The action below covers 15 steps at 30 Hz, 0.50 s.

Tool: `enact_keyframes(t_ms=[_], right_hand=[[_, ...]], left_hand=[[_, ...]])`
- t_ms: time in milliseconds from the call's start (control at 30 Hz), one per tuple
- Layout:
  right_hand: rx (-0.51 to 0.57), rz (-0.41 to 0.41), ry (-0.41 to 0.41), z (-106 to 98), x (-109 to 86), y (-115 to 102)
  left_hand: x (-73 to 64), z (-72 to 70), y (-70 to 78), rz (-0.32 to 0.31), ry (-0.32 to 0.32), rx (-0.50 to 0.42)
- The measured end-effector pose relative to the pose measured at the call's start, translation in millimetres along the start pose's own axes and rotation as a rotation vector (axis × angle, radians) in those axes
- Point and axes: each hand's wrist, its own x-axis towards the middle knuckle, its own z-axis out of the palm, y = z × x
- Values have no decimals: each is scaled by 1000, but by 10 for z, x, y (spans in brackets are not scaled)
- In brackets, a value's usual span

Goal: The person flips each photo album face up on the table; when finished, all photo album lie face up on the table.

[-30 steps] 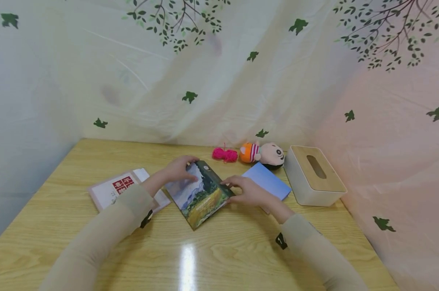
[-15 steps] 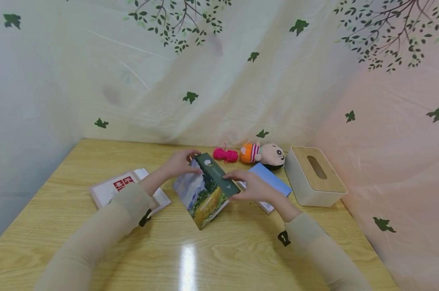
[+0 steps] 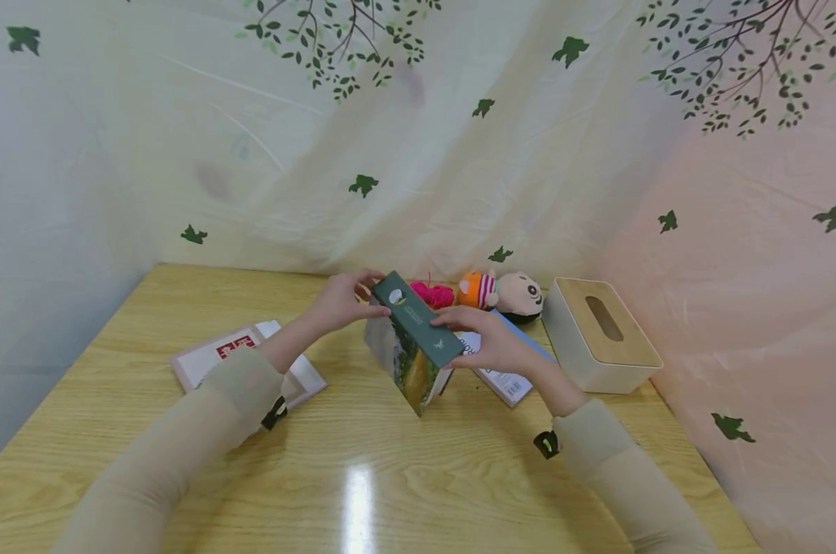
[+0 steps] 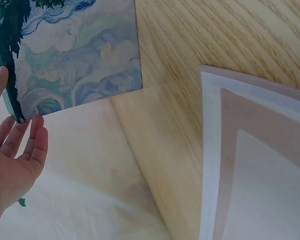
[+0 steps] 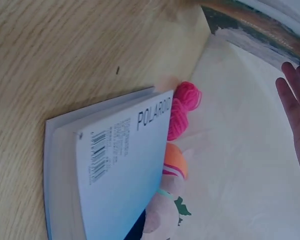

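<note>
A book with a dark green spine (image 3: 418, 319) and a painted landscape cover (image 4: 85, 55) stands tilted with its spine facing up, in the middle of the head view. My left hand (image 3: 340, 302) pinches the far left end of the spine between thumb and fingers. At the near right end, my right hand (image 3: 487, 338) grips the spine from the other side. The right wrist view catches only part of the right hand (image 5: 297, 105), beside the book's lower edge at the top right corner.
A blue and white book marked POLAROID (image 5: 125, 160) lies behind the right hand. Pink yarn (image 3: 432, 294), a stuffed doll (image 3: 501, 292) and a tissue box (image 3: 601, 338) line the back right. A pale book or folder with red lettering (image 3: 307, 381) lies left, partly under the left arm.
Both hands have raised the green-spined book from lying nearly flat to spine-up, moving it a little right and back. More of the POLAROID book now shows.
</note>
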Motion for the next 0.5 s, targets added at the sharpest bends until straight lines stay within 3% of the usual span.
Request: enact_keyframes(t_ms=[300,500], right_hand=[[26,32,-29,-22,-13,-103],[39,-30,-34,75,4,-115]], left_hand=[[-46,-15,-25,-12,-20,-107],[-111,-81,-49,-20,-49,-132]])
